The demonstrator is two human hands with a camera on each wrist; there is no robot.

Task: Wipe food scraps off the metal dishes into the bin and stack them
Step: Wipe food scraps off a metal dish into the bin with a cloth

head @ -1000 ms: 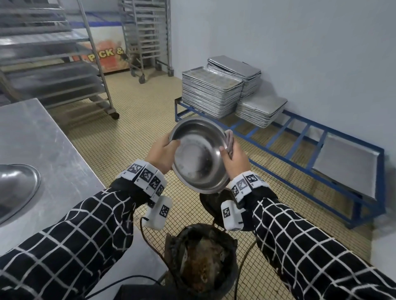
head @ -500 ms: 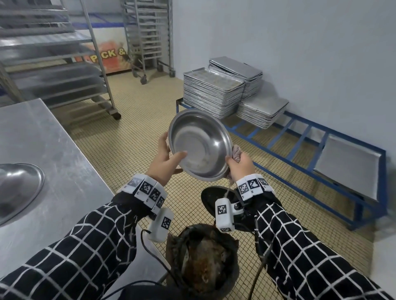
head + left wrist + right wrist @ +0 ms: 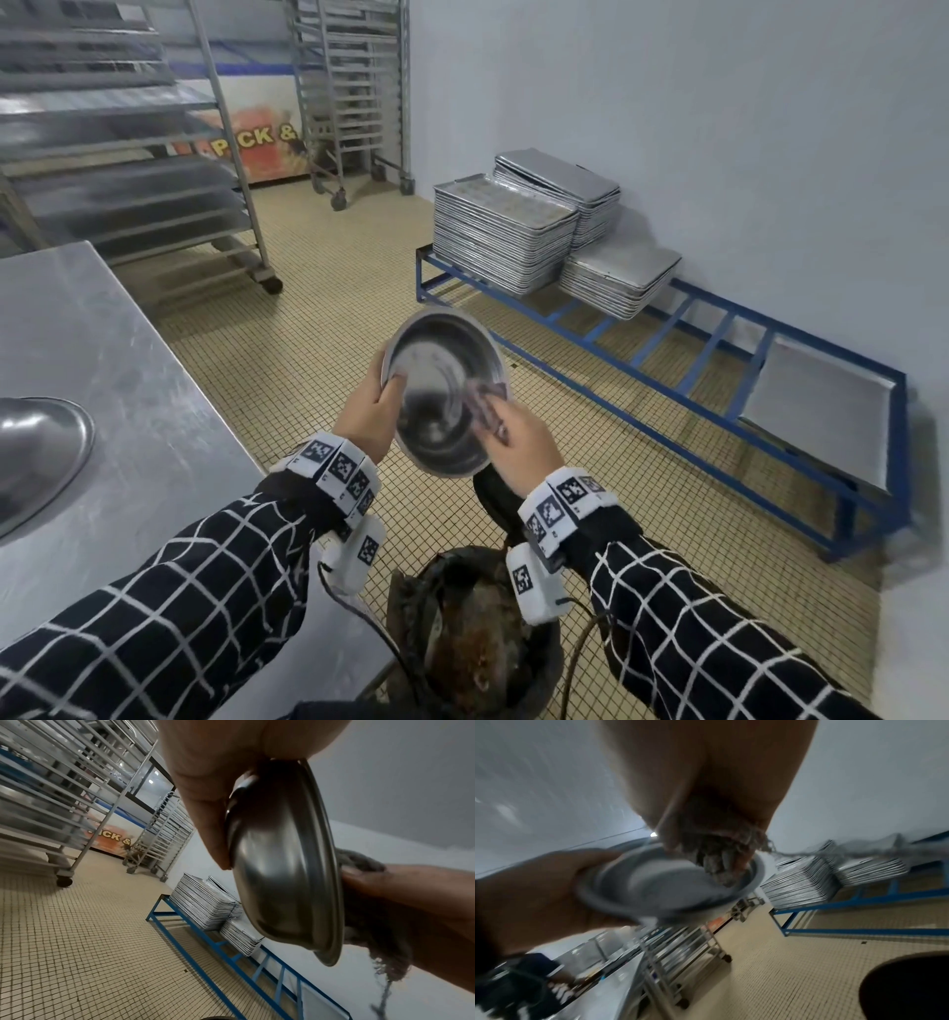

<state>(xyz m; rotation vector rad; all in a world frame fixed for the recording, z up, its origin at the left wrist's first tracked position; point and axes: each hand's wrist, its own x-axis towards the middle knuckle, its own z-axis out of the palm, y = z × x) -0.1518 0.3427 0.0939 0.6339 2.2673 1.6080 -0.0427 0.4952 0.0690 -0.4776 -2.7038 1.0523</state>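
A round metal dish (image 3: 436, 395) is held tilted on edge above the floor, its inside facing me. My left hand (image 3: 372, 411) grips its left rim, thumb inside and fingers behind the dish (image 3: 282, 862). My right hand (image 3: 518, 437) clutches a grey rag (image 3: 485, 406) and presses it against the inside right of the dish (image 3: 670, 882); the rag (image 3: 716, 858) hangs frayed there. Below stands the black bin (image 3: 477, 642) full of brown scraps. Another metal dish (image 3: 36, 452) lies upside down on the steel table (image 3: 128, 360) at the left.
A blue floor rack (image 3: 667, 360) along the right wall carries stacks of metal trays (image 3: 503, 231). Wheeled tray racks (image 3: 128, 154) stand at the back left. A dark round object (image 3: 493, 493) lies on the tiled floor beyond the bin.
The dish has dropped lower and tipped more upright. My right hand moved from the dish's right rim into its inside with the rag.
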